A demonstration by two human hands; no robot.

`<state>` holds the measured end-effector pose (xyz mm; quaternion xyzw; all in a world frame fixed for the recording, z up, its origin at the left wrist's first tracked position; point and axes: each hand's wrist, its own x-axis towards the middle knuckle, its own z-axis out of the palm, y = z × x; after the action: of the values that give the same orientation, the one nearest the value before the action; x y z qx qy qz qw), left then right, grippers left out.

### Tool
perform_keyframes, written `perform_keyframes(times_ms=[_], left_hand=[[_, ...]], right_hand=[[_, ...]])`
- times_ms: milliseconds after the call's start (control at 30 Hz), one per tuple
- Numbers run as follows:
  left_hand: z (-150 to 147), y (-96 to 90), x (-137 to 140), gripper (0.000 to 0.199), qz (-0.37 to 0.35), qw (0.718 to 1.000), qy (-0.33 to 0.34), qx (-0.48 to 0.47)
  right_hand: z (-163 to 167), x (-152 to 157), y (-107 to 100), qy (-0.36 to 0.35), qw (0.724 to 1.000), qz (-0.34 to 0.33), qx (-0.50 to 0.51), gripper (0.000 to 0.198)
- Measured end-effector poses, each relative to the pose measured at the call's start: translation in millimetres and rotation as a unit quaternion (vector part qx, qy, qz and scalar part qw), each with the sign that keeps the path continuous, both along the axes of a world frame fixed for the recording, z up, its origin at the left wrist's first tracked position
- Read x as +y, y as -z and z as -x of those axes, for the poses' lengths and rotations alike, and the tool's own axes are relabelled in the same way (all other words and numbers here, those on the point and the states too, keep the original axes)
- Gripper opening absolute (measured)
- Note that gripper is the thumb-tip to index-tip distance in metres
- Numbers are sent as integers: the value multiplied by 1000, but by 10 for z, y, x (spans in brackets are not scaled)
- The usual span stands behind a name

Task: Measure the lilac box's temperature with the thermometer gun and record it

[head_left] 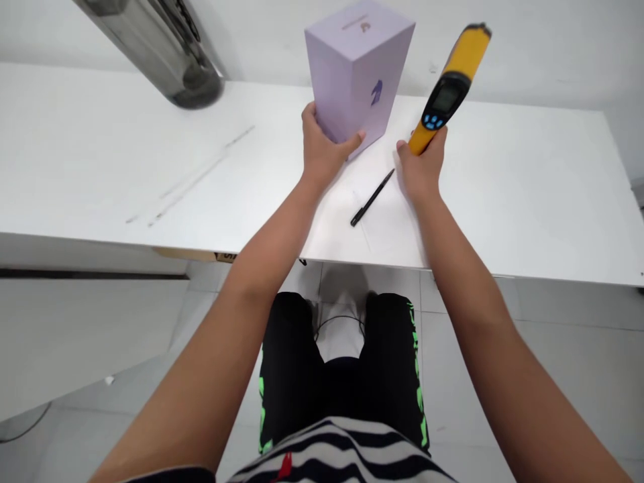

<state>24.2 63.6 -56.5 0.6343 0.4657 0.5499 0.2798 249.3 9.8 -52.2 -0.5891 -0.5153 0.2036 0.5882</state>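
My left hand (326, 147) is wrapped round the lower part of a pale purple box (335, 87), its thumb across the front corner. The box stands upright on the white table, with a small dark logo on one side and a mark on top. In my right hand (423, 161) is a yellow and black infrared thermometer (445, 97), gripped by its handle. Its grey screen and blue buttons face me, and its yellow head points up and to the right. Between my hands, a black pen (372, 198) lies slantwise on the table, apart from both.
A smoky grey translucent bottle (166, 57) stands at the back left of the white table (528, 194). Smudged dark lines mark the tabletop at left. The wall rises right behind. Below the front edge are my legs and a tiled floor (553, 376).
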Motion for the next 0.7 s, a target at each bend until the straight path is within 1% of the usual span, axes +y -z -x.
perform_keyframes(times_ms=[100, 200, 267, 367, 500, 600, 700], left_hand=[[-16, -5, -63, 114, 23, 999, -18, -42], [-30, -78, -164, 113, 45, 997, -27, -51], [-37, -147, -236, 112, 58, 996, -38, -50], [-50, -249, -326, 106, 73, 994, -60, -60], [-60, -318, -390, 101, 88, 992, -72, -62], [-53, -316, -390, 100, 84, 993, -65, -51], [-51, -287, -350, 102, 73, 996, -49, -34]], right_hand=[[-25, -19, 50, -17, 999, 20, -32, 52], [3, -77, 64, -23, 999, 14, -37, 53], [55, -137, 22, -14, 999, 25, -34, 54], [149, -233, -108, 7, 998, 54, -14, 60], [234, -312, -268, 11, 997, 77, -22, 64], [243, -325, -296, 10, 996, 84, -42, 65], [220, -310, -246, 18, 995, 87, -54, 64]])
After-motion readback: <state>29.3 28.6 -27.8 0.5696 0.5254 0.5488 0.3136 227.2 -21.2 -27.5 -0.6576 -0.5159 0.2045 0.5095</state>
